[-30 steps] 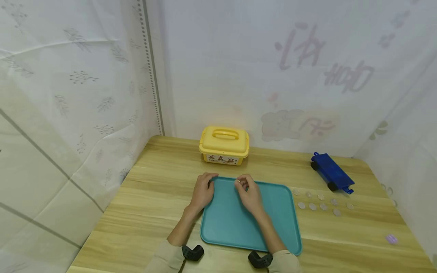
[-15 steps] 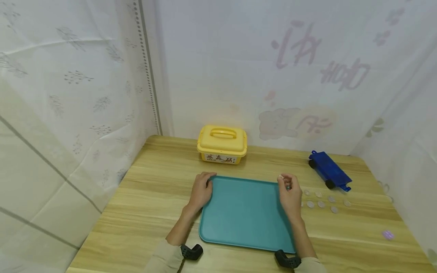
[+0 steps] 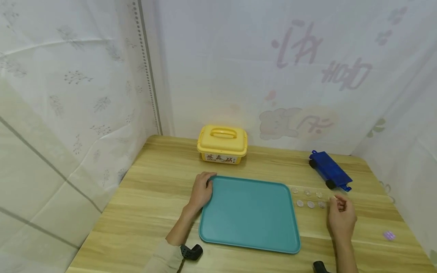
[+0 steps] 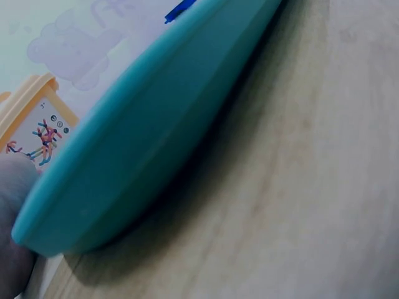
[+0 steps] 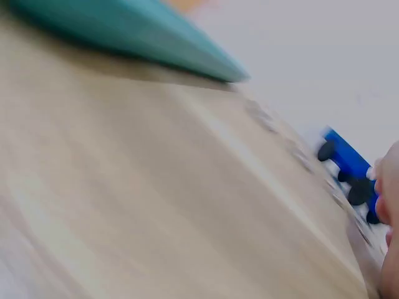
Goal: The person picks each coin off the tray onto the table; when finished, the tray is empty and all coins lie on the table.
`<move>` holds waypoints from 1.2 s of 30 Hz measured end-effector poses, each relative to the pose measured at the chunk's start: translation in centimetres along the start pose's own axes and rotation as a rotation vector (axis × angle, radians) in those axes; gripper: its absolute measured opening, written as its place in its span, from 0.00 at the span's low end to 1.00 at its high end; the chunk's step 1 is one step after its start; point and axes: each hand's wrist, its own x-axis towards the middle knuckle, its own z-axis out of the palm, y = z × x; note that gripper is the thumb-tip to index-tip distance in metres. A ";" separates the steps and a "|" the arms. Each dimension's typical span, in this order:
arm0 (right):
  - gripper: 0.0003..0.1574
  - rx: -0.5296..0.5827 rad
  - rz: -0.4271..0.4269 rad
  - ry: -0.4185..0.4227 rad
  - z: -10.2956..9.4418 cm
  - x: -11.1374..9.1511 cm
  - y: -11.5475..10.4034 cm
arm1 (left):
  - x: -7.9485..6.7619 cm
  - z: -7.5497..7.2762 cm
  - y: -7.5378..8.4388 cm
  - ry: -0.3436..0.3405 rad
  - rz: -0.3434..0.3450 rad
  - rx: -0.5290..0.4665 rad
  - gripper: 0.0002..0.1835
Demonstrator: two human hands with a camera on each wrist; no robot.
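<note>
In the head view, my left hand (image 3: 201,191) grips the far left corner of a teal tray (image 3: 249,216), fingers outside the rim and thumb along its edge. Only part of that hand shows in the left wrist view, beside the tray's side wall (image 4: 143,131). Right of the tray, my right hand (image 3: 342,218) is over the table with curled fingers. Its thumb and forefinger pinch a small whitish piece (image 5: 372,172), too small to name. Several flat, round, coin-like discs (image 3: 310,204) lie in two rows just left of this hand, which may cover others.
A yellow lidded box (image 3: 222,144) with a handle stands behind the tray. A blue toy cart (image 3: 329,169) with black wheels lies beyond the right hand. Near the table's right edge is a small purple piece (image 3: 389,235). White printed curtains (image 3: 218,76) enclose the wooden table (image 3: 153,189).
My right hand has moved right, from above the tray's middle across its right rim to the discs, fingers still pinched. The left hand stays at the tray's corner.
</note>
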 end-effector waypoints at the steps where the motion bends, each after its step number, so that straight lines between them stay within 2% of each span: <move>1: 0.10 -0.009 0.013 0.026 -0.7 0.2 0.5 | 0.0 0.0 0.0 -0.002 -0.004 -0.003 0.18; 5: 0.02 -0.090 0.113 0.094 -3.5 0.9 2.3 | -0.1 0.0 0.1 -0.010 -0.015 -0.017 0.18; 9: 0.11 -0.210 0.154 0.061 -4.9 1.3 3.1 | -0.2 0.0 0.1 -0.005 -0.009 -0.008 0.18; 13: 0.17 -0.315 0.112 0.000 -5.2 1.4 3.3 | -0.2 0.0 0.3 -0.004 0.007 0.005 0.18; 20: 0.18 -0.458 0.027 -0.060 -5.3 1.7 2.7 | -0.2 0.0 0.3 -0.006 -0.008 -0.008 0.18; 27: 0.18 -0.462 0.007 -0.070 -5.1 1.5 2.6 | -0.1 0.0 0.2 -0.017 -0.032 -0.008 0.18; 32: 0.21 -0.396 0.004 0.020 -4.6 1.2 2.8 | 0.0 0.0 0.1 -0.013 -0.027 -0.004 0.18; 35: 0.20 -0.334 -0.007 0.108 -4.2 1.1 2.9 | 0.0 -0.1 0.0 -0.014 -0.028 -0.009 0.18; 36: 0.19 -0.296 -0.034 0.142 -4.0 1.1 2.9 | 0.0 -0.1 0.0 -0.015 -0.029 -0.010 0.18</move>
